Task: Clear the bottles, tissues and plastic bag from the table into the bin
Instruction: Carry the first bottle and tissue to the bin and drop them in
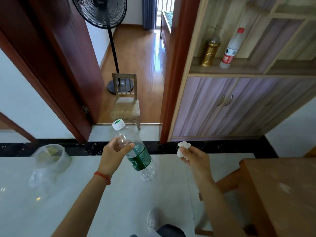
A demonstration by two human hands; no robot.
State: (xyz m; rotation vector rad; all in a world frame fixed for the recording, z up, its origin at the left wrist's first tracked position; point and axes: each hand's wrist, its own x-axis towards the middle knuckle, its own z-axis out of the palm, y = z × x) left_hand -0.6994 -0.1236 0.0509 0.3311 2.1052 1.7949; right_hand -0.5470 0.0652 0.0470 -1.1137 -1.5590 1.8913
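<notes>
My left hand grips a clear plastic bottle with a green label and a white cap, tilted with the cap up and to the left. My right hand holds a crumpled white tissue between the fingers. Both hands hang above the pale floor. A bin lined with a clear plastic bag stands on the floor to the left, with some pale things inside. The wooden table shows at the lower right, with a faint white smear on its top.
A small wooden chair and a black standing fan fill the doorway ahead. A cabinet at the right carries a red-capped bottle and a gold-coloured bottle on its shelf. My foot is below.
</notes>
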